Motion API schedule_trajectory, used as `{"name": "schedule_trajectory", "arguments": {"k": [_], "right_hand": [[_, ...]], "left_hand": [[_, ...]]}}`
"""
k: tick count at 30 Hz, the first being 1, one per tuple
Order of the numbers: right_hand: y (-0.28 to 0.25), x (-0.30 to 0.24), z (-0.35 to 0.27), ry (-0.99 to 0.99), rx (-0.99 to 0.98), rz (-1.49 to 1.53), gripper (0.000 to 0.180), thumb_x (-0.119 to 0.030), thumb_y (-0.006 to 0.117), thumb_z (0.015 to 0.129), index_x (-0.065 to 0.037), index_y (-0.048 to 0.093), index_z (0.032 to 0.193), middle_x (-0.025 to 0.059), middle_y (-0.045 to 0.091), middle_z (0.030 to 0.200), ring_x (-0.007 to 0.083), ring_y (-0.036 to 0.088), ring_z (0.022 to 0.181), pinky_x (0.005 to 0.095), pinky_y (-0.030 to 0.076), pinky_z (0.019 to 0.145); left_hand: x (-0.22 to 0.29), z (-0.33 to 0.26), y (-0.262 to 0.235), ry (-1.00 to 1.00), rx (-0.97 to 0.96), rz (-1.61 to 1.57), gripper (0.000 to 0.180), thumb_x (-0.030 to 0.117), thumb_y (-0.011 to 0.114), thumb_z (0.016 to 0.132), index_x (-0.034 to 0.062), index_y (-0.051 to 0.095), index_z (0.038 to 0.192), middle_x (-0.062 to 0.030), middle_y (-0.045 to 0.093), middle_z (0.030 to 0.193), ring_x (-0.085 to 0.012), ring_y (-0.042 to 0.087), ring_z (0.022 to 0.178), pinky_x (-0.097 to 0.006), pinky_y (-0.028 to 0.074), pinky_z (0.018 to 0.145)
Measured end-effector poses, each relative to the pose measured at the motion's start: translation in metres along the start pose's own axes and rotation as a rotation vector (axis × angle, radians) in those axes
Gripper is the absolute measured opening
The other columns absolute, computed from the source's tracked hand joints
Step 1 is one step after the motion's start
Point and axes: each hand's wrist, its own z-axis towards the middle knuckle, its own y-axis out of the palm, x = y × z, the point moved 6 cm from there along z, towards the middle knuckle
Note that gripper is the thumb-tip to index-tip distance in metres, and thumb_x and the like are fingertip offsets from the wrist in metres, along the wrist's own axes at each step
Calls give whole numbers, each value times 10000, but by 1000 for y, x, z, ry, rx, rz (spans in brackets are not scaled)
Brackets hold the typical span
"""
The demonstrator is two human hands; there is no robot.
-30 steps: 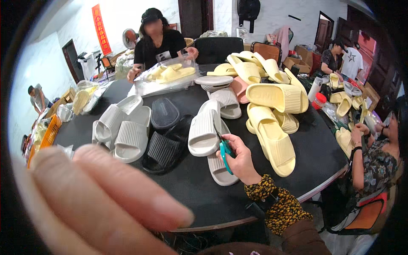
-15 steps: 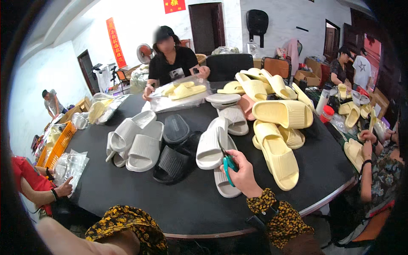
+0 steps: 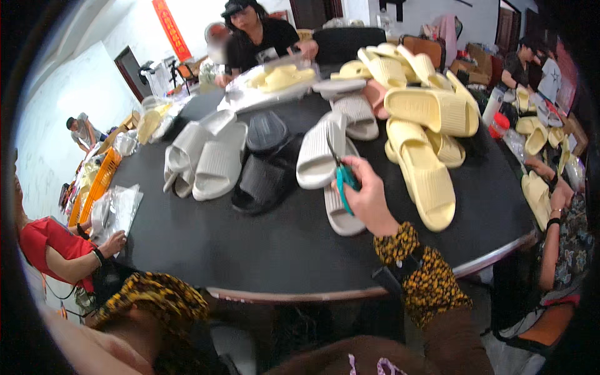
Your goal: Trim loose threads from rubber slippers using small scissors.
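My right hand (image 3: 369, 197) holds small scissors with teal handles (image 3: 345, 178), blades pointing up at a white ribbed slipper (image 3: 319, 150). It hovers over another white slipper (image 3: 337, 209) lying on the round black table (image 3: 250, 244). My right sleeve has a leopard print. My left arm, with its leopard cuff (image 3: 150, 300), hangs low at the bottom left below the table edge. Bare skin of my left hand (image 3: 81, 350) shows blurred at the rim, and its fingers cannot be made out.
White slippers (image 3: 206, 159), black slippers (image 3: 265, 169) and a heap of yellow slippers (image 3: 425, 125) cover the table. One person across the table handles bagged yellow slippers (image 3: 275, 81). A red-sleeved person (image 3: 62, 256) sits at the left, and another person's hand (image 3: 556, 194) rests at the right.
My left hand has dropped from right in front of the camera to the bottom left corner. The view has tilted down. My right hand keeps the scissors at the white slippers.
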Motion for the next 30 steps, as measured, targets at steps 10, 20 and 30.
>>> {"name": "schedule_trajectory", "arguments": {"k": [10, 20, 30], "right_hand": [[10, -10, -2, 21, 3, 78, 383, -38, 678, 775, 14, 514, 1116, 71, 635, 842, 91, 599, 768, 239, 476, 702], [44, -19, -31, 373, -600, 283, 445, -93, 583, 852, -23, 411, 1256, 39, 602, 816, 69, 546, 664, 199, 454, 543], [21, 14, -16, 535, -307, 503, 363, -167, 610, 840, -34, 438, 1131, 66, 553, 803, 106, 572, 586, 228, 476, 427]], "left_hand": [[-4, 55, 53, 146, 161, -1142, 400, 173, 455, 929, -34, 440, 1271, -141, 586, 1045, -182, 560, 916, -314, 435, 834], [-139, 59, 392, -733, -256, -1179, 331, 99, 561, 842, -64, 557, 1130, -33, 610, 816, -97, 556, 679, -232, 453, 593], [-62, 68, 377, -539, 9, -1414, 331, 7, 534, 784, -73, 549, 1105, -61, 619, 887, -102, 573, 736, -230, 460, 631]]}}
